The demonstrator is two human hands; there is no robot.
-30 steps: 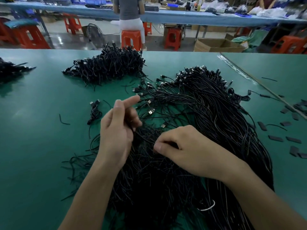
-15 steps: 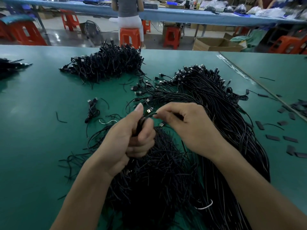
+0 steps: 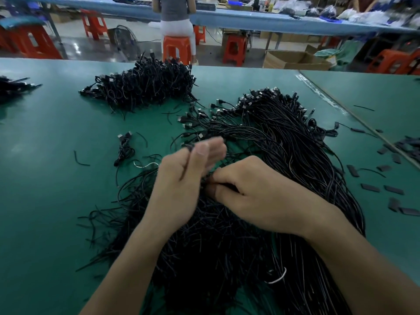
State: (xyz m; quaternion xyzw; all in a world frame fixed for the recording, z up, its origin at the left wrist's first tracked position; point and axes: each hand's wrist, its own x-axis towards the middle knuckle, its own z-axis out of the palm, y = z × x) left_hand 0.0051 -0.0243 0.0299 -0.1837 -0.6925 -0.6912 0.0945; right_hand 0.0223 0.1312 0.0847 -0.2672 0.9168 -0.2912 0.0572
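Note:
A large heap of loose black USB cables (image 3: pixel 295 160) covers the green table (image 3: pixel 45 201) in front of me. My left hand (image 3: pixel 179 185) is raised over the heap's near part, with one black cable (image 3: pixel 186 163) running up between thumb and forefinger; its other fingers are blurred. My right hand (image 3: pixel 261 196) lies just right of it, fingers curled, pinching the same cable low down near the left palm. The two hands touch.
A pile of bundled cables (image 3: pixel 145 89) lies at the back, one coiled cable (image 3: pixel 125 148) to the left, another pile (image 3: pixel 13 87) at the far left edge. White ties (image 3: pixel 278 278) and black strips (image 3: pixel 370 187) lie about. A person (image 3: pixel 176 23) sits beyond the table.
My right hand has dropped from the cable's top back toward me, beside the left palm. My left hand's fingers have loosened from a fist and spread, blurred with motion.

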